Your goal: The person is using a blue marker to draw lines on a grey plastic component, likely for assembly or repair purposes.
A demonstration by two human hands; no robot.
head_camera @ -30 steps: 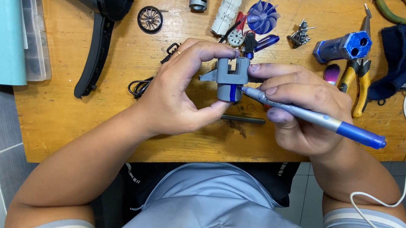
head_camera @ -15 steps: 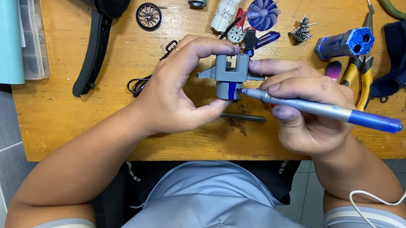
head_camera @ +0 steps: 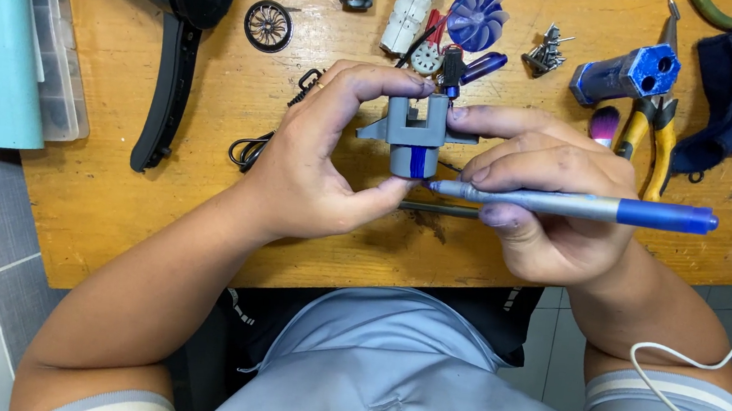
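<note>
Head view showed the left hand clamped on a grey plastic part, the right hand gripping a blue marker whose tip touched it.

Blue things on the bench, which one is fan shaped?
The blue impeller at the top edge, with radiating blades; the blue cylinder has holes in its end, and the pen is a straight stick.

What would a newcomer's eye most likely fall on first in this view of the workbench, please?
Probably the two hands meeting at the centre: the left hand pinches a small grey plastic part with a blue-coloured patch, while the right hand holds a blue marker pen with its tip against that patch. Next, the blue fan impeller at the top of the wooden table, and the yellow-handled pliers on the right.
</note>
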